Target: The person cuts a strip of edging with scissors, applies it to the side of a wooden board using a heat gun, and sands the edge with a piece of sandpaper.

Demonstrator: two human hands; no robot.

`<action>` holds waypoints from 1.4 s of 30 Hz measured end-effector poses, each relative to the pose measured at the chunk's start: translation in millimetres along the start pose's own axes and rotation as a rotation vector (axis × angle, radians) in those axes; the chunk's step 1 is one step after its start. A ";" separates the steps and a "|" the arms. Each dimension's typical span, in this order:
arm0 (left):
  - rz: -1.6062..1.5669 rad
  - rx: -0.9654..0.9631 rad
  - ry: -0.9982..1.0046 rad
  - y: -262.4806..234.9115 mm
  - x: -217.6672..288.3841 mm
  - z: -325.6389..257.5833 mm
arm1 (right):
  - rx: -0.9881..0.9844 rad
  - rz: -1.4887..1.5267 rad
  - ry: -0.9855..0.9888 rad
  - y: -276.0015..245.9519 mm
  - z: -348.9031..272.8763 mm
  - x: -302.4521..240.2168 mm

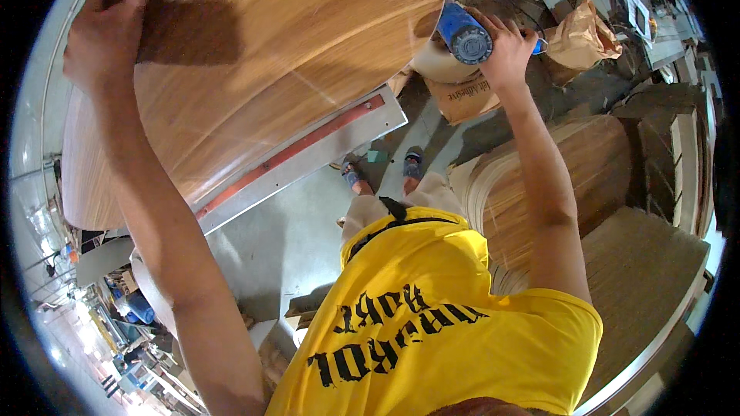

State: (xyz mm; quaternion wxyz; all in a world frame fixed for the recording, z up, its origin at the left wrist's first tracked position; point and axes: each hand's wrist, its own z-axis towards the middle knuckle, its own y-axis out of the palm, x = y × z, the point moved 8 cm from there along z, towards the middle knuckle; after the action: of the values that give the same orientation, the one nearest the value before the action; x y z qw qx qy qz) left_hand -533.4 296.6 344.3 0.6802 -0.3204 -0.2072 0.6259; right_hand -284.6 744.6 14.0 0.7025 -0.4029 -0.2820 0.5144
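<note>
A large wood-grain panel (308,38) with rounded corners lies in front of me, over a metal support bar (324,135) with a reddish strip. My left hand (108,46) is at its far left part, fingers stretched toward the top of the view, where their tips are cut off. My right hand (509,50) is closed around a blue power tool with a round, dark vented end cap (470,45), which looks like a trim router. It is at the panel's right edge; its working end is hidden.
A stack of curved wood-grain panels (555,177) stands at my right. Beyond the right hand are a brown paper bag (586,38) and a cardboard box (462,98). A cluttered bench (647,23) is at the far right. Assorted goods lie at the lower left.
</note>
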 end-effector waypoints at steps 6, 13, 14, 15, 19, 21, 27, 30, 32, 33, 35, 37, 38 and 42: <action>-0.057 -0.035 -0.020 4.2 22.1 -6.3 | 0.129 0.020 -0.035 -51.3 32.7 0.8; -0.117 -0.043 -0.047 -7.8 30.7 -17.3 | 0.225 -0.029 -0.093 -100.9 67.1 -4.9; -0.115 -0.026 -0.034 -7.7 30.5 -17.1 | 0.240 -0.024 -0.114 -107.3 71.3 -6.0; -0.113 -0.010 -0.021 -9.2 30.0 -16.2 | 0.248 -0.034 -0.121 -112.5 75.3 -6.6; -0.125 -0.063 -0.027 -14.4 35.9 -17.9 | 0.219 -0.107 -0.155 -125.1 88.2 -10.5; -0.192 -0.070 0.000 -16.3 37.9 -20.8 | 0.211 -0.120 -0.171 -131.3 92.6 -13.3; -0.162 -0.035 -0.020 -18.0 42.4 -23.3 | 0.200 -0.125 -0.199 -154.8 99.9 -25.3; -0.248 0.054 0.048 -37.8 59.2 -31.0 | 0.205 -0.107 -0.178 -160.8 100.2 -19.4; -0.239 0.111 0.079 -36.5 55.9 -31.1 | 0.186 -0.109 -0.127 -163.1 96.6 -18.6; -0.235 0.139 0.094 -35.5 54.8 -30.9 | 0.145 -0.100 -0.087 -160.3 95.2 -15.7; -0.253 0.103 0.087 -29.7 54.0 -29.5 | 0.128 -0.022 -0.014 -154.1 83.7 -5.7; -0.241 0.101 0.089 -23.7 53.2 -28.4 | 0.136 0.036 0.008 -163.1 69.4 -1.1; -0.248 0.087 0.096 -21.4 55.1 -25.6 | 0.161 0.016 0.043 -168.6 60.1 12.8; -0.231 0.045 0.104 -18.2 56.7 -18.7 | 0.273 0.047 0.188 -195.3 23.7 66.1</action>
State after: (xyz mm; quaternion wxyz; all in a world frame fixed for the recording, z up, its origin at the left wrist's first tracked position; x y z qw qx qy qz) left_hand -500.1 348.9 336.9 0.7646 -0.3113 -0.1930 0.5302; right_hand -186.5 785.4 192.2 0.7618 -0.3565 -0.1331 0.5243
